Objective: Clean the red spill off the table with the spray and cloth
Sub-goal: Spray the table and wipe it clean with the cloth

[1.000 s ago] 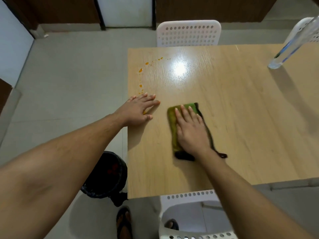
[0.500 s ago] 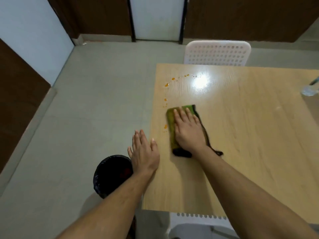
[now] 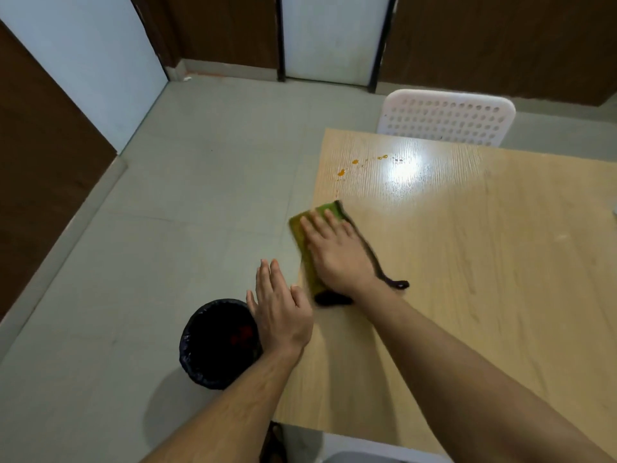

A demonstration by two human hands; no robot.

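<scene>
A folded green cloth (image 3: 302,242) with a dark edge lies at the left edge of the wooden table (image 3: 467,262), partly over it. My right hand (image 3: 337,253) presses flat on the cloth with straight fingers. My left hand (image 3: 280,312) hovers open just off the table's left edge, above the bin, holding nothing. Small orange-red drops of the spill (image 3: 341,172) dot the table beyond the cloth, near its far left corner. The spray bottle is almost out of view at the right edge.
A round bin with a black liner (image 3: 213,342) stands on the floor beside the table, under my left hand. A white perforated chair (image 3: 445,116) stands at the table's far side. Another white chair (image 3: 360,454) is at the near edge.
My right hand has slid the cloth left to the table's edge, covering the near drops. My left hand left the tabletop and now hovers beside the edge over the bin.
</scene>
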